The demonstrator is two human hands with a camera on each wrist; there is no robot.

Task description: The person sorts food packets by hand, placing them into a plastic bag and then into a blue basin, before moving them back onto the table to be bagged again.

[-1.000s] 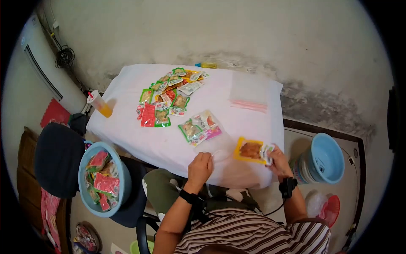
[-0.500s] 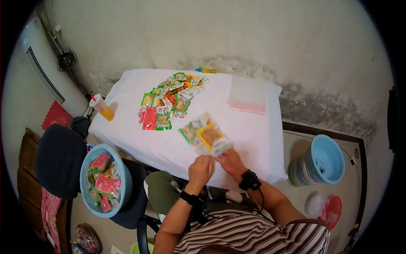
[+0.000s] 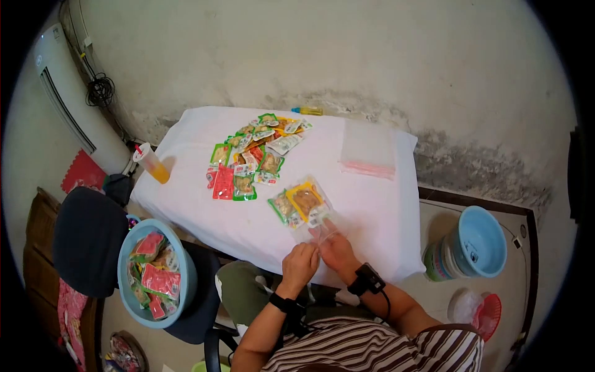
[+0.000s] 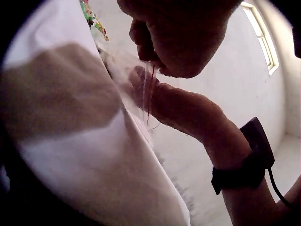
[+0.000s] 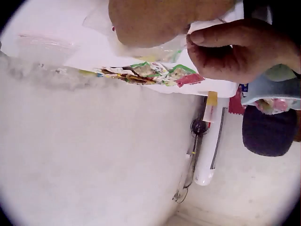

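The left hand (image 3: 300, 265) pinches the near edge of a clear plastic bag (image 3: 302, 235) at the table's front. Beside it, the right hand (image 3: 338, 253) has its fingers inside the bag's mouth, and they show through the plastic. In the left wrist view, the bag's red line (image 4: 151, 89) crosses the extended fingers of the right hand (image 4: 188, 108). A yellow-edged food packet (image 3: 305, 199) lies in the bag just beyond the fingertips, beside a green-edged packet (image 3: 284, 207). In the right wrist view the left hand (image 5: 237, 52) holds thumb and forefinger together.
A heap of food packets (image 3: 270, 162) lies at the table's back left, near a drink cup (image 3: 152, 163). Flat clear bags (image 3: 368, 146) are stacked at the back right. A blue basin (image 3: 124, 282) of packets stands left; another blue basin (image 3: 482, 242) stands right.
The right hand has come left from the table's right side with the yellow-edged packet, which now lies in the bag. Its fingers have gone further into the bag. The left hand stays at the bag's edge.
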